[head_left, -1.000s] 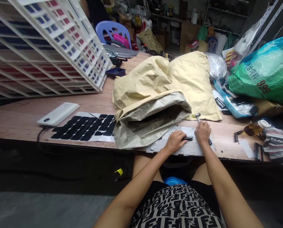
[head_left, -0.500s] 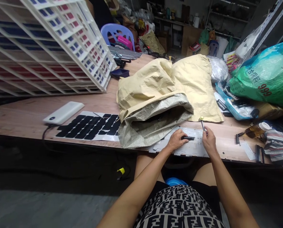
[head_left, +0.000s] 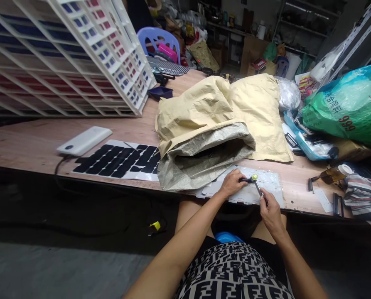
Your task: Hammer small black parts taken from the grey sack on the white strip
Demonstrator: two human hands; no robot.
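Observation:
My left hand [head_left: 232, 182] pinches a slim black part [head_left: 244, 180] over a whitish sheet [head_left: 271, 189] at the table's front edge. In my right hand [head_left: 271, 209] is a slim silver-handled tool [head_left: 258, 187] with a round yellow-green head, like a small mallet. That head lies over the far end of the black part; whether they touch I cannot tell. Just left of the hands gapes the grey mouth of a pale yellow woven sack [head_left: 194, 106]. Rows of black pieces [head_left: 118, 160] lie on a white sheet left of the sack.
A white box-shaped device [head_left: 84, 140] with a cable lies at left, below a tilted white plastic crate [head_left: 132, 83]. On the right are a green plastic bag [head_left: 344, 112], a brown bottle [head_left: 333, 174], a striped cloth [head_left: 364, 195] and a black frame-like part [head_left: 337, 205].
My right hand has moved the tool left and down, bringing its head from beside the sack to the black part. My left hand stays nearly in place. The view has shifted slightly.

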